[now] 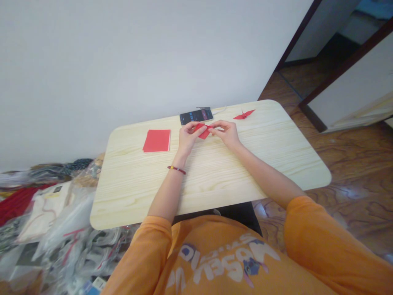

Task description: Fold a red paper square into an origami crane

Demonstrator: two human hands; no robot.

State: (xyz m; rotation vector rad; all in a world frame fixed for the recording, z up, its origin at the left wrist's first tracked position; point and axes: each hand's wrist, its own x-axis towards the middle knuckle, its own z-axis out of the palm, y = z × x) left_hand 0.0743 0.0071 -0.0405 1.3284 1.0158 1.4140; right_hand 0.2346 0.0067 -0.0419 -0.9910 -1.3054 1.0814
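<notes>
A small folded piece of red paper (203, 130) is pinched between both hands just above the far part of the light wooden table (215, 172). My left hand (188, 137) grips its left end with closed fingers; a beaded bracelet is on that wrist. My right hand (226, 132) pinches its right end. A stack of red paper sheets (156, 140) lies flat to the left of my hands. A finished red paper crane (243, 115) sits at the far right of the table. A dark phone (196, 116) lies just beyond my hands.
A white wall runs right behind the table. Piles of plastic bags and fabric (52, 221) crowd the floor on the left. Brown wooden floor and a doorway (322, 53) lie to the right. A white cable (220, 110) leads from the phone.
</notes>
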